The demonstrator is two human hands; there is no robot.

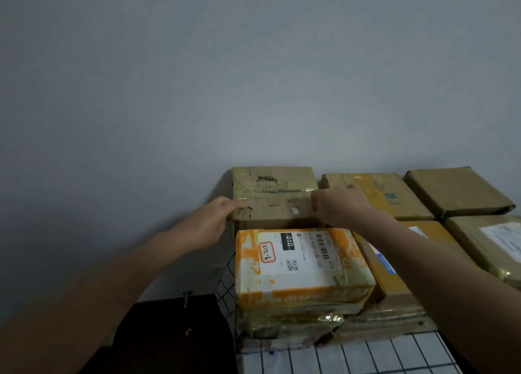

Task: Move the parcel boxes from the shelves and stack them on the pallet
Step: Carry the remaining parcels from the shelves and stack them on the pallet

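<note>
At the back left corner of the shelf top, against the grey wall, stands the brown cardboard box, taped and torn along its upper face, upright and square to the wall. Your left hand is on its left edge, fingers curled round onto the near upper corner, thumb side hidden behind the hand. Your right hand is on its right edge: thumb laid on the upper face, fingers reaching down into the gap between this box and the yellowish taped cardboard box just beside it. Both hands have hold of the box; whether it is lifted off the shelf cannot be told. Directly in front, touching its near face, lies the orange-and-white parcel with a printed label reading 010, at the front left corner. Your right forearm crosses above a tan cardboard box with a blue-edged label. Toward the right edge sit a plain brown flat box at the back and a taped box with a white label in front of it. Black wire grid shelf shows below the parcels. Dark furniture stands lower left; detail unclear.
</note>
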